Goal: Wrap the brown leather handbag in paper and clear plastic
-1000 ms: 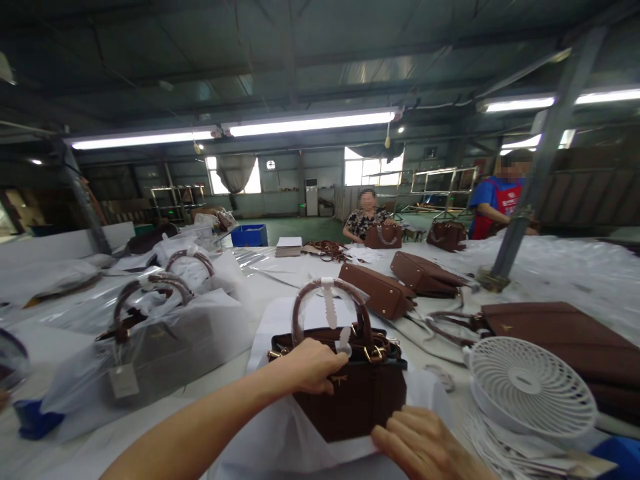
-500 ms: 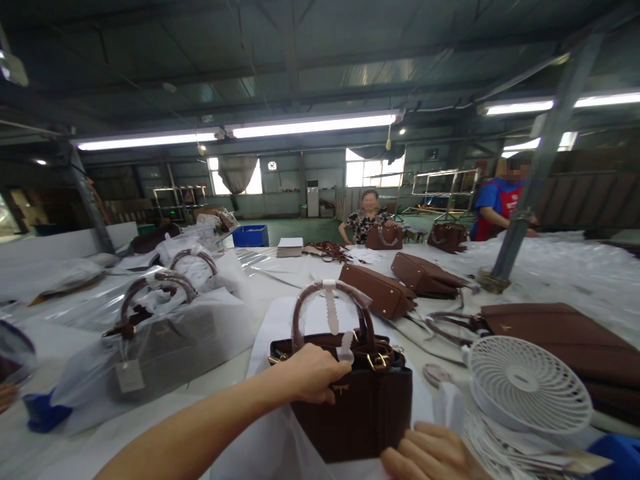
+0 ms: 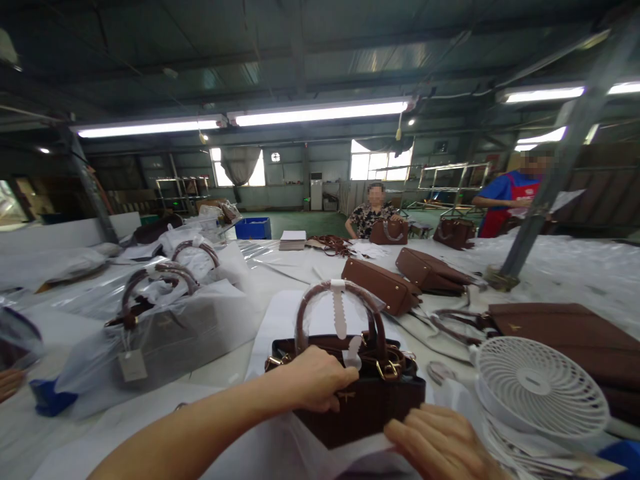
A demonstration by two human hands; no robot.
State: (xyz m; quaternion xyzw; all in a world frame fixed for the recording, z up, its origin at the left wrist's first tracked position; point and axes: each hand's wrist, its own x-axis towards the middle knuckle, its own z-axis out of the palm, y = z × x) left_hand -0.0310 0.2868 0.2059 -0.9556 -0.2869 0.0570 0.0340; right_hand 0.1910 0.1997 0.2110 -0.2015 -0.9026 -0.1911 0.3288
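A dark brown handbag (image 3: 345, 417) stands in front of me on white sheeting, its arched handles wrapped in clear film with a pale notched strip (image 3: 339, 313) hanging from the top. My left hand (image 3: 323, 380) is closed at the bag's upper front edge, by a small white tab (image 3: 353, 353) and just above the gold emblem; its grip is partly hidden. Low at the bag's right corner, my right hand (image 3: 440, 437) has its fingers bent round the edge of the thin white wrapping (image 3: 363, 450).
At left stands a bagged handbag (image 3: 175, 340) with a tag. A white fan (image 3: 540, 387) and brown bags (image 3: 560, 333) lie at right. Another person's hand (image 3: 11, 383) shows at the left edge. Two people (image 3: 376, 213) are across the table; a post (image 3: 547, 200) rises at right.
The white wrapping now comes up over the bag's lower front, with my right hand at its edge. My left hand stays at the bag's top. The view has shifted slightly.
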